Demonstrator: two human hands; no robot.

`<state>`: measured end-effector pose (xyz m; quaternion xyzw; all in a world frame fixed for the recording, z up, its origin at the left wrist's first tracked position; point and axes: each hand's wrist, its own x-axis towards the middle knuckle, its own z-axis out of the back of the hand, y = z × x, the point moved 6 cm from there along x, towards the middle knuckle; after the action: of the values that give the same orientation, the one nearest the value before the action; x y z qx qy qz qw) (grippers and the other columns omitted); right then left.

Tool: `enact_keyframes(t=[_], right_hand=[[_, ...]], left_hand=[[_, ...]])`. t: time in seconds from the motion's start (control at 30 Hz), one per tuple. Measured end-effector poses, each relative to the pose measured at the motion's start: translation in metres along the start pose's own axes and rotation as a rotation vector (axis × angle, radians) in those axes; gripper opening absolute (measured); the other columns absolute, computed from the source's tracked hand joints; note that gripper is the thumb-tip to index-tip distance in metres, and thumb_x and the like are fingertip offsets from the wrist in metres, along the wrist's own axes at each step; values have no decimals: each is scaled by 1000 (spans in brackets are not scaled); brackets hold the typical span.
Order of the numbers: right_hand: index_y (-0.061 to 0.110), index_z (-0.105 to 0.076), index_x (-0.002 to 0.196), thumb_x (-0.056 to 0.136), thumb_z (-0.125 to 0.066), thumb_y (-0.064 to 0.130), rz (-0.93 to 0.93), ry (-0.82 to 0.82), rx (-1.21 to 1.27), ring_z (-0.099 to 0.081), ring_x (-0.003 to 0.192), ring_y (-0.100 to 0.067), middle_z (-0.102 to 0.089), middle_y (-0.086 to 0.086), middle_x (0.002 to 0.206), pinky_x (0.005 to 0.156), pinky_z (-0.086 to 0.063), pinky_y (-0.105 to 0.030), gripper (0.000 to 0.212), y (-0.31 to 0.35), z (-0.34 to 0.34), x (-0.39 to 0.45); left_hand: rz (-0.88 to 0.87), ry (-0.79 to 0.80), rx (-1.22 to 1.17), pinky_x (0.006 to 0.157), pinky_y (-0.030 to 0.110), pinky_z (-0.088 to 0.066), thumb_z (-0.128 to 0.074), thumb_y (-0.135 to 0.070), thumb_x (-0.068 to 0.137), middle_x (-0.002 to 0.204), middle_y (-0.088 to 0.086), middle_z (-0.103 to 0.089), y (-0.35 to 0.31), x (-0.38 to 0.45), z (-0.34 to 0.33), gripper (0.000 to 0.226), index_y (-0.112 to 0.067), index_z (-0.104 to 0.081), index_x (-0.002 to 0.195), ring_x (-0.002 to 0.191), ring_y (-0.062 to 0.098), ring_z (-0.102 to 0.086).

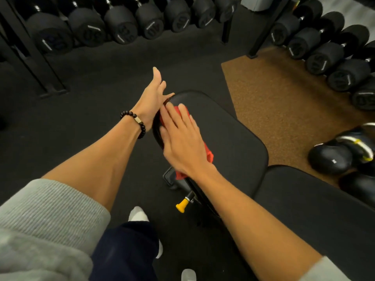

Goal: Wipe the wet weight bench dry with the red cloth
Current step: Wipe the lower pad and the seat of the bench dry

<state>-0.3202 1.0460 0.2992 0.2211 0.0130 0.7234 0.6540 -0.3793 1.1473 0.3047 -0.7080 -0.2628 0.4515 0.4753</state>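
Already flat, the right hand point(180, 138) presses the red cloth point(209, 154) at the bench pad point(233, 134) edge beside the relaxed left hand point(151, 98); the overhanging cloth could slide off.

Setting: a gym, free-weights area. Evidence: rows of black round-headed dumbbells point(119, 27) racked on a dark metal rack point(30, 57) along the far side, numbers printed on their ends; a second row of dumbbells point(324, 51) at far right. Black rubber flooring point(101, 78) with a brown speckled mat point(274, 94) inset. Padded black weight bench point(233, 128) in two sections, with a yellow adjustment knob point(182, 206) below. Black kettlebells point(332, 159) on the floor at right.
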Motion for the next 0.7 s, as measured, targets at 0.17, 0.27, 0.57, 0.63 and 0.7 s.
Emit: enact_keyframes(t=[0.17, 0.27, 0.57, 0.63, 0.7], right_hand=[[21, -45, 149, 103, -48, 26, 265, 105, 55, -21, 152, -22, -37, 1, 159, 120, -25, -48, 47, -70, 22, -61], [25, -36, 154, 106, -34, 34, -211, -33, 56, -18, 152, -24, -32, 2, 161, 118, -26, -53, 49, -94, 20, -8], [18, -26, 157, 105, -33, 29, 84, 63, -121, -9, 154, -25, -22, -3, 165, 122, -18, -45, 54, 17, -3, -39], [22, -33, 155, 104, -39, 27, 231, 139, -78, -10, 154, -20, -24, 2, 164, 122, -19, -43, 52, -3, 6, -81], [24, -41, 151, 104, -44, 26, 167, 110, 31, -17, 153, -19, -32, 4, 161, 120, -25, -47, 48, -42, 17, -88]], left_hand=[[40, 78, -178, 114, 47, -36, -22, -86, 83, 163, 1, -20, 5, 2, 2, 95, -31, -4, 158, 140, 20, -42], [46, 72, -183, 114, 47, -36, -22, -86, 82, 164, 2, -19, 2, 1, 0, 96, -31, -3, 158, 140, 21, -42], [93, 105, -230, 108, 47, -42, -22, -89, 80, 160, 2, -30, 6, -3, 3, 98, -32, -9, 158, 129, 26, -54], [95, 147, -271, 105, 49, -45, -22, -88, 81, 161, 3, -27, 6, -4, 3, 98, -31, -6, 158, 130, 27, -53], [93, 158, -278, 102, 48, -47, -22, -87, 82, 161, 3, -26, 5, -5, 3, 97, -30, -6, 158, 129, 25, -55]])
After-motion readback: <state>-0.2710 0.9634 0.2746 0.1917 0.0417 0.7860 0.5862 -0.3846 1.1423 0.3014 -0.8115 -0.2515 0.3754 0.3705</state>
